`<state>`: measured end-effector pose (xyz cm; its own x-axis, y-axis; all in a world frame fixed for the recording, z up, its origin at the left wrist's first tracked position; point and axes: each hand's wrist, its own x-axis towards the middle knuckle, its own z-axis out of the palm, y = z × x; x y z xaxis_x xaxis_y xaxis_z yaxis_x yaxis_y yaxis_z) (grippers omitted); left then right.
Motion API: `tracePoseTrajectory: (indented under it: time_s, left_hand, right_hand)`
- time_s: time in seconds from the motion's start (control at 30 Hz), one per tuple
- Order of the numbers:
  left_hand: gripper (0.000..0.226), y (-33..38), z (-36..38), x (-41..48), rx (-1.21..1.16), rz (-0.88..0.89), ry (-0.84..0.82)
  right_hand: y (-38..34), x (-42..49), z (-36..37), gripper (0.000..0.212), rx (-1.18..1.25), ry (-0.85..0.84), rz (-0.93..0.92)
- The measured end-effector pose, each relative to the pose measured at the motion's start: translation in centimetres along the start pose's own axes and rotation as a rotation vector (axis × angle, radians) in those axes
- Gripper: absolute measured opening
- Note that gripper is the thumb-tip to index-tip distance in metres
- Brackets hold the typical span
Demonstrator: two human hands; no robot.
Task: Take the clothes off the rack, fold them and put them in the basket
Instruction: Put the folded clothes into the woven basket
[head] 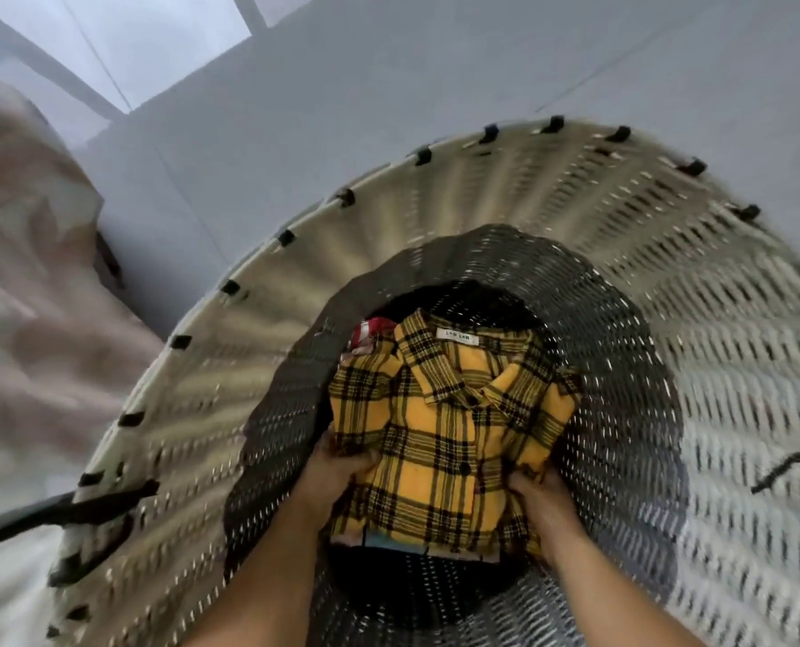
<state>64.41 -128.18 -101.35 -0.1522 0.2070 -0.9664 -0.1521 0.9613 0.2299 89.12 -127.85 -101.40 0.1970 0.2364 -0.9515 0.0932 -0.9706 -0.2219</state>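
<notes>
The folded shirt (444, 431) was low inside the basket (575, 189), on other clothes (370, 336); the left hand (342, 469) and right hand (535, 495) each pinched one side; a sudden release could probably open the fold or tilt it against the wall.

The shirt (449, 427) is yellow with black plaid. The basket (622, 235) is cream above, black lower down. Red-and-white cloth (370, 336) peeks beside it.
</notes>
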Motion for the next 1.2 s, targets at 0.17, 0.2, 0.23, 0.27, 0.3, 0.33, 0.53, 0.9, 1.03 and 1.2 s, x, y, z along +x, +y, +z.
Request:
tracePoseTrajectory:
  time_s: [0.17,0.2,0.23,0.27,0.3,0.33,0.53,0.9,1.03,1.2]
  left_hand:
    - [0.068,-0.4,2.5,0.7,0.11,0.024,0.218]
    - [0.072,-0.7,2.9,0.1,0.177,0.079,0.262]
    - [0.08,-1.1,3.1,-0.4,0.228,0.155,0.299]
    - [0.091,-1.4,3.0,-0.8,0.262,0.222,0.311]
    - [0.101,-1.7,2.8,-1.0,0.29,0.266,0.312]
    - [0.107,-2.1,2.1,-0.8,0.306,0.284,0.306]
    - [0.087,-2.8,-0.5,-0.3,0.164,0.283,0.455]
    - [0.075,0.2,-6.0,0.7,-0.142,0.237,0.797]
    - [0.111,0.1,-3.7,-0.2,0.531,0.458,0.838]
    - [0.134,2.0,-5.5,4.0,0.842,0.408,0.543]
  right_hand:
    - [1.5,1.6,1.5,0.056,-0.028,0.13,-0.049]
    - [1.6,1.2,1.9,0.059,-0.002,0.154,-0.067]
    - [1.4,0.7,2.3,0.06,0.031,0.169,-0.089]
    - [1.0,0.3,2.4,0.061,0.083,0.178,-0.11]
    - [0.4,0.0,2.4,0.062,0.124,0.18,-0.136]
    - [-0.2,0.2,2.4,0.063,0.147,0.173,-0.167]
    - [-7.1,3.4,1.4,0.029,-0.189,0.04,-0.22]
    - [-16.2,3.5,17.1,0.047,-0.383,-0.162,-0.574]
    - [-12.1,-0.3,18.3,0.072,-0.546,0.226,-0.835]
    - [-9.3,1.6,18.0,0.097,-1.115,0.163,-1.083]
